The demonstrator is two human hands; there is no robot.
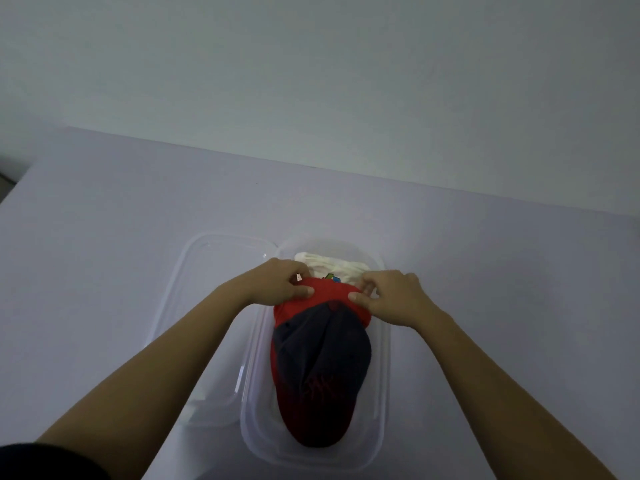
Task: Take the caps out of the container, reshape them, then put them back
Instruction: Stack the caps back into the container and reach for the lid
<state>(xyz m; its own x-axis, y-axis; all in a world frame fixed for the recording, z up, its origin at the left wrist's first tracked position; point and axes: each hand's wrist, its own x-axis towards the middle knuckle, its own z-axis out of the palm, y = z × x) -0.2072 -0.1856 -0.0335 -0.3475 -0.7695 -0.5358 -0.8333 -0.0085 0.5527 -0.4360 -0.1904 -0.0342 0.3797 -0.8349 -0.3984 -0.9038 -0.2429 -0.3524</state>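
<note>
A navy and red cap (320, 362) lies in the clear plastic container (379, 403), its red brim pointing toward me. Both hands pinch the far red edge of this cap: my left hand (280, 284) on its left side, my right hand (391, 294) on its right. Behind it, at the container's far end, a white cap (332, 266) with a small coloured logo is partly hidden by my hands and the red cap.
The container's clear lid (201, 306) lies flat on the table just left of the container, touching it. The pale table (104, 220) ends at a plain wall behind. The table's left edge shows at far left.
</note>
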